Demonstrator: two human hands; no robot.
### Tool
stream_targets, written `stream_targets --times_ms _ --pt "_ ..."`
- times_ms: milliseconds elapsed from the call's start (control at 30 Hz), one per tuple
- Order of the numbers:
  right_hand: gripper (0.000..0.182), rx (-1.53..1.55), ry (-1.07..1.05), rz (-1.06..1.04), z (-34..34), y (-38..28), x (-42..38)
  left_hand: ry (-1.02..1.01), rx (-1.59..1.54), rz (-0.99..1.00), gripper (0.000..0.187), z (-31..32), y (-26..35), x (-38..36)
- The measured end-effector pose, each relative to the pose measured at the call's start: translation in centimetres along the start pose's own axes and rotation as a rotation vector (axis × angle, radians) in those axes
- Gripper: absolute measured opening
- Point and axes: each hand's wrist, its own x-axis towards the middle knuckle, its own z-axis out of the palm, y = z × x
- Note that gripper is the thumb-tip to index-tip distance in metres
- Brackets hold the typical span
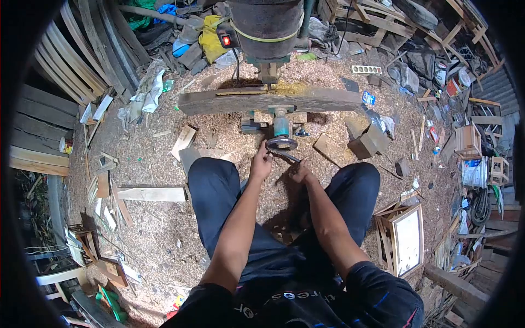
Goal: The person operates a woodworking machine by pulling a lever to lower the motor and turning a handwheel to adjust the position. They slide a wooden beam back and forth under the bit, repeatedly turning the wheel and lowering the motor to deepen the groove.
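Note:
My left hand [261,165] is closed at the left rim of a dark handwheel [282,144], its fingertips against the metal. The wheel sits at the near end of a teal machine spindle [281,126]. Just right of the wheel, my right hand [300,171] is closed around the end of a metal rod [286,157] that slants up towards the wheel. Beyond the wheel, a long curved wooden plank [317,103] lies crosswise on the machine. A drill bit [269,87] hangs under the machine head [265,33], at the plank's far edge.
Wood shavings cover the ground. Wood offcuts [184,142] and a wooden block [369,141] lie beside the machine. A red-lit switch [226,40] is on its left. Curved boards [68,60] lean at the left, and a framed wooden piece [407,240] stands to my right.

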Motion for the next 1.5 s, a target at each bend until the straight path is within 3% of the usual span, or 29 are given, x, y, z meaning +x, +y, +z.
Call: stream_targets --times_ms 67,100,400,533,567,700,767,867,967,1267,1333,1500 --pt "0.119 -0.017 -0.038 -0.014 -0.1 0.2 -0.5 -0.013 -0.009 -0.001 0.069 0.0 0.2 -0.4" --pt "0.120 0.024 -0.010 -0.009 1.2 1.0 0.6 -0.029 -0.201 -0.008 0.070 0.0 0.9 -0.8" --pt "0.126 -0.014 -0.082 0.009 2.1 1.5 3.6 -0.190 -0.271 -0.060 0.078 -0.9 1.6 -1.3" --pt "0.119 0.021 -0.055 -0.043 3.0 2.4 4.4 -0.207 -0.174 -0.023 0.076 -1.6 2.5 -1.3" --pt "0.109 -0.032 -0.108 -0.097 0.0 0.1 1.8 -0.187 -0.323 -0.091 0.070 -1.0 1.3 -0.8" --pt "0.094 0.223 0.127 -0.194 -0.4 0.6 3.4 -0.044 -0.118 -0.016 0.051 -1.3 2.6 -0.2" --pt "0.082 -0.112 0.555 -0.235 -1.4 -0.4 1.2 0.001 -0.114 0.070 0.046 -1.4 3.1 0.0" --pt "0.070 0.175 0.616 -0.249 -7.9 -3.7 -3.1 0.055 -0.150 0.104 0.045 -2.5 5.3 0.9" --pt "0.059 0.278 0.748 -0.406 -12.3 -6.1 -5.8 0.225 0.000 0.221 0.039 -4.7 10.9 0.6" --pt "0.050 0.312 1.214 -0.934 -30.6 -23.3 -21.4 0.647 0.038 0.871 0.045 -12.9 32.9 2.0" --pt "0.048 0.451 1.181 -0.964 -35.3 -26.9 -23.8 0.720 0.082 1.025 0.050 -14.8 37.6 3.0" --pt "0.051 0.563 1.293 -1.066 -45.8 -34.3 -21.3 0.748 0.214 1.139 0.057 -15.9 42.4 5.9"
